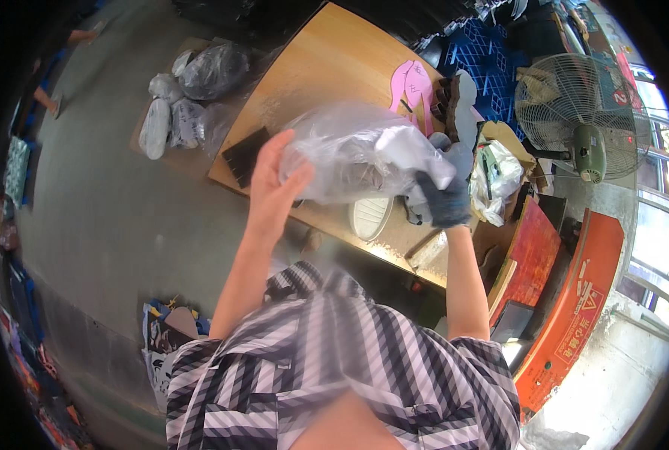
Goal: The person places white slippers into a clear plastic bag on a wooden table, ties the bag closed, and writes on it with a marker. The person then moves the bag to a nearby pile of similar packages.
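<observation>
A bulky clear plastic bag point(334, 142) is held above the wooden table, stretched between my two hands. My bare left hand point(276, 174) curves around its left end, thumb and fingers apart with the film between them. My right hand point(445, 201), in a dark glove, is closed on the bag's right end, beside a bunched white part point(409, 150). What lies inside the bag is blurred. Just below it on the table, a pale oval shoe-sole-shaped piece point(370, 216) shows in part.
Pink sole-shaped templates point(417, 86) lie on the wooden table point(327, 52), near grey shoe parts point(463, 112). A green-motored fan point(588, 150) and an orange panel point(574, 300) stand at right. Filled plastic bags point(210, 71) sit on the floor at far left.
</observation>
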A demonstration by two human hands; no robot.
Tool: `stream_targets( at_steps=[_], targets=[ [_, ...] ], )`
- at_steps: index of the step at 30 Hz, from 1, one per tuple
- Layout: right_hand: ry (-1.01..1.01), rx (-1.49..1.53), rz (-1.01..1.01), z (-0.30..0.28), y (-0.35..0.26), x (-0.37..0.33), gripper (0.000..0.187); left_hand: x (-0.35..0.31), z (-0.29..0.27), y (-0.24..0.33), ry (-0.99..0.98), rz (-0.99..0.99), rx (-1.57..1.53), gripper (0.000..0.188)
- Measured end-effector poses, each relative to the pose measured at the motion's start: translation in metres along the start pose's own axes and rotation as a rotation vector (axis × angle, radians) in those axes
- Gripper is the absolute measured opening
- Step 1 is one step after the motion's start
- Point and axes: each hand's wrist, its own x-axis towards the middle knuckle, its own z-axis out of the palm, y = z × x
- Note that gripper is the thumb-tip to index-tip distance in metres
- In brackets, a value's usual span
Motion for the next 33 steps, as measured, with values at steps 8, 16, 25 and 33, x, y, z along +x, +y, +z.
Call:
stream_targets(
  at_steps=[8,16,25,33],
  targets=[
    [0.554,0.577,-0.020,-0.040,0.006,-0.008,0.035,0.012,0.040,0.019,0.073,0.552,1.533,0.074],
    [0.381,-0.248,-0.778,-0.026,-0.048,0.009,0.033,0.097,0.055,0.025,-0.196,0.143,1.798,0.020],
    [0.066,-0.710,-0.739,0.076,-0.026,0.030,0.023,0.115,0.036,0.023,-0.185,0.357,1.326,0.023],
    [0.011,-0.801,-0.668,0.082,-0.041,0.051,0.022,0.094,0.052,0.012,-0.241,0.405,1.260,0.017]
  ],
)
